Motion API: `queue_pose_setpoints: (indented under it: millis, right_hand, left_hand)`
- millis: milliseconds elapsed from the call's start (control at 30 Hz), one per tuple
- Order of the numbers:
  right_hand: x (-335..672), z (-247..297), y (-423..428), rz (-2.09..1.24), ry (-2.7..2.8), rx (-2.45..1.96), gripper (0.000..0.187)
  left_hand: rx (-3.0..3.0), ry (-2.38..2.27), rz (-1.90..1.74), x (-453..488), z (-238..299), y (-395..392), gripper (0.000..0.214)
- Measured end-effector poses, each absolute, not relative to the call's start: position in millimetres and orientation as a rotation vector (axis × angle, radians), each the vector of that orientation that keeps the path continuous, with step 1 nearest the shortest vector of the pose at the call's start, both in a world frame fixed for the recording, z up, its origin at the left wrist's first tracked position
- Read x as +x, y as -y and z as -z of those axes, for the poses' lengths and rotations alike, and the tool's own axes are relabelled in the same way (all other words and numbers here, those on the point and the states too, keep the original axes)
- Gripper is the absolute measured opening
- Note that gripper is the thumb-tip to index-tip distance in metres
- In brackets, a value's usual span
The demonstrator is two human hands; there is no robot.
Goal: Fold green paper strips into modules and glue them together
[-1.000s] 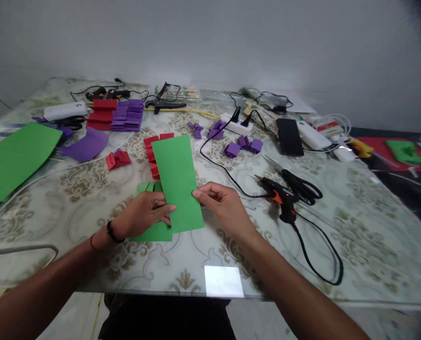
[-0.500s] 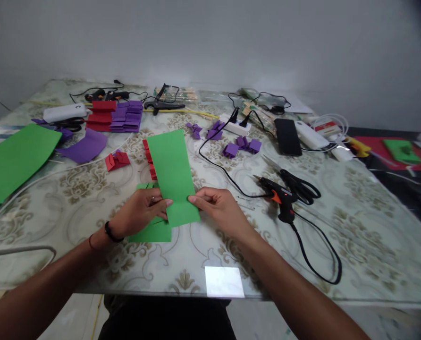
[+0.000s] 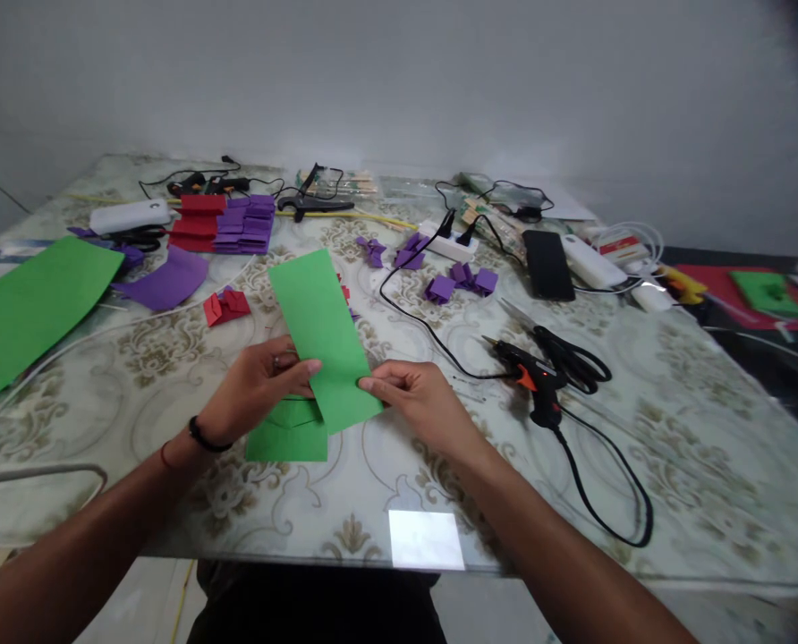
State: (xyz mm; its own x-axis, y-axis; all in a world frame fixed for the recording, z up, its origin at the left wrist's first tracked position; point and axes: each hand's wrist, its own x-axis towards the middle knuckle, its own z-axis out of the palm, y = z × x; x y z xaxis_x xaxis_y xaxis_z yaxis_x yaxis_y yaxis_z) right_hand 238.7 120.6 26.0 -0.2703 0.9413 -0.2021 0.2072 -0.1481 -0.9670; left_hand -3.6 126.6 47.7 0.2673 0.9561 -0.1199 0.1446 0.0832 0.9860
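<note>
Both of my hands hold a long green paper strip [image 3: 318, 331] just above the patterned table [image 3: 171, 358]. My left hand [image 3: 258, 389] pinches its left edge near the lower end, fingers closed on it. My right hand [image 3: 412, 398] pinches the lower right edge. Under the strip lies a smaller green paper piece [image 3: 288, 438], flat on the table. Folded red paper pieces [image 3: 224, 306] sit just beyond, partly hidden by the strip.
A black and orange glue gun [image 3: 537, 385] with its cable and black scissors [image 3: 570, 353] lie to the right. Folded purple pieces [image 3: 459, 282], a power strip [image 3: 447, 241], a phone [image 3: 547, 264], red and purple paper stacks [image 3: 228, 224] and a big green sheet [image 3: 23, 309] surround the middle.
The green strip has tilted, its top swinging left and covering more of the red pieces. My left hand has risen a little along the strip's edge.
</note>
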Motion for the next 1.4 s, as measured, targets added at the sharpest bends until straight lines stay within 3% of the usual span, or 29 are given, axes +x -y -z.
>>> queue_pose_setpoints:
  millis: [233, 333, 467, 600, 767, 900, 1133, 1400]
  right_hand:
    - [245, -27, -123, -1.53, 1.72, -1.288, 0.041]
    - [251, -33, -124, -1.575, 1.912, -1.292, 0.033]
    - [253, -48, -123, -1.418, 2.255, -1.362, 0.025]
    - [250, -60, -121, -1.256, 2.444, -1.299, 0.023]
    - [250, -65, -120, -1.184, 2.542, -1.234, 0.021]
    - [242, -64, -118, -1.135, 2.519, -1.239, 0.01]
    - [216, -57, -114, -0.966, 2.503, -1.165, 0.014]
    - [264, -72, -121, -1.047, 2.381, -1.145, 0.019]
  left_hand:
    - [1.427, -1.244, -1.187, -26, -47, -142, 0.036]
    - [1.576, -1.278, -1.348, -42, -56, -151, 0.073]
    - [2.138, -1.214, -0.887, -51, -67, -148, 0.035]
    - [2.399, -1.187, -0.36, -37, -61, -133, 0.02]
    - [2.451, -1.064, -0.212, -26, -52, -126, 0.007]
    - [2.459, -1.019, -0.186, -23, -49, -124, 0.013]
    - [2.454, -1.018, -0.23, -12, -45, -117, 0.021]
    - [2.388, -1.039, -0.348, -28, -61, -127, 0.025]
